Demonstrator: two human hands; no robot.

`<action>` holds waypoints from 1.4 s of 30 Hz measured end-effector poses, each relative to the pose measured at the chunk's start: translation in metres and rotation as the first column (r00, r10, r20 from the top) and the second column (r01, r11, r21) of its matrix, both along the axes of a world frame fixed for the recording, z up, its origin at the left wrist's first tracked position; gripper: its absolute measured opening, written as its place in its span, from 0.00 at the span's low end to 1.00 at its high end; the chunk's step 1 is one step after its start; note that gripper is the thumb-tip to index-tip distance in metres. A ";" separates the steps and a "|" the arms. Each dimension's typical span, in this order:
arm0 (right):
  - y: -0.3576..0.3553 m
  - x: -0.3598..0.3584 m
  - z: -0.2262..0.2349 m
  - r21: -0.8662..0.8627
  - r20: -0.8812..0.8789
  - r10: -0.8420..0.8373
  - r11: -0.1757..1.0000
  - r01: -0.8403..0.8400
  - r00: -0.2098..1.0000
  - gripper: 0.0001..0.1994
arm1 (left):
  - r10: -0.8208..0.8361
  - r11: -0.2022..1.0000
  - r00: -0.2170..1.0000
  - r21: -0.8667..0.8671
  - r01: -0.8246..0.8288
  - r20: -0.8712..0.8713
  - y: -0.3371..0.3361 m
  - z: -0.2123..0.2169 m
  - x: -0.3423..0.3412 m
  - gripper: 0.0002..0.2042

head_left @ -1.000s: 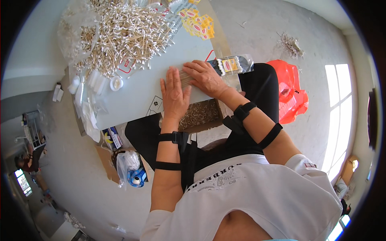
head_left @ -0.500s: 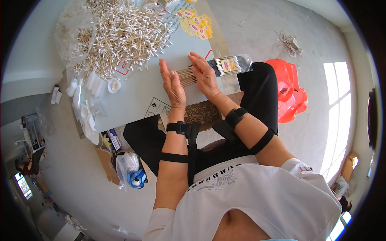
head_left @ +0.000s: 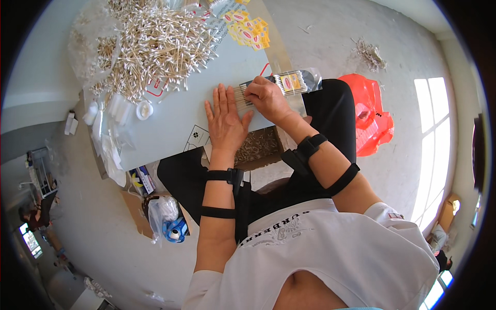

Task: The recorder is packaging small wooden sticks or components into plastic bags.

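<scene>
Palm down on the grey tabletop (head_left: pixel 181 111), my left hand (head_left: pixel 226 123) lies with its fingers stretched and thumb apart, beside the left end of a row of cotton swabs (head_left: pixel 241 96). My right hand (head_left: pixel 270 101) has its fingers curled down over that row, closed on the swabs; its fingertips are partly hidden. Just right of it lies a clear packet (head_left: pixel 310 78) holding white-tipped swabs and a yellow card (head_left: pixel 291 82). It reaches over the table's right edge, by my knee. A large heap of loose swabs (head_left: pixel 160 46) covers the far left of the table.
Yellow cards (head_left: pixel 248 32) lie scattered at the far edge. A small round white container (head_left: pixel 144 110) and a clear plastic bag (head_left: pixel 85 57) are at the left. Below the table edge sits a box of swabs (head_left: pixel 257 145). A red plastic bag (head_left: pixel 364 119) is on the floor.
My left hand has turned from upright on its edge to flat on the table. My right hand's fingers, straight before, are now curled onto the swabs.
</scene>
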State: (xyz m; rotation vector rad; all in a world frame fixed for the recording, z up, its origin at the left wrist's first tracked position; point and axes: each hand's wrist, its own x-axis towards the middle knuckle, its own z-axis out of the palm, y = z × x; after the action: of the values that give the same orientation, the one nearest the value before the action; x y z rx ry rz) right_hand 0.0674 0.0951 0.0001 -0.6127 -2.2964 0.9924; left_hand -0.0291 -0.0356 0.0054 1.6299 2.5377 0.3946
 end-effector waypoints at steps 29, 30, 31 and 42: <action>0.028 -0.003 -0.003 0.265 0.515 0.026 0.946 -0.187 0.857 0.05 | 0.004 0.985 0.993 0.172 -0.024 0.114 0.000 -0.013 0.005 0.40; 0.031 -0.001 -0.008 0.247 0.521 0.048 0.947 -0.205 0.852 0.06 | 0.007 0.985 0.990 0.168 -0.031 0.142 0.000 -0.011 0.007 0.40; 0.027 -0.002 -0.005 0.234 0.518 0.069 0.947 -0.219 0.852 0.06 | 0.053 0.984 0.993 0.165 -0.071 0.109 -0.005 -0.012 0.005 0.40; 0.035 -0.001 -0.004 0.037 0.342 0.158 0.983 -0.181 0.926 0.06 | 0.026 0.974 0.991 0.218 -0.055 0.133 -0.004 -0.009 0.005 0.40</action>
State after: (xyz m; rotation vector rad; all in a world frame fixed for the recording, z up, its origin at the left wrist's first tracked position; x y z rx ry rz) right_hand 0.0660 0.1301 -0.0038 -0.6017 -2.7143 0.9404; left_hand -0.0242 -0.0399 -0.0036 1.5638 2.5092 0.7868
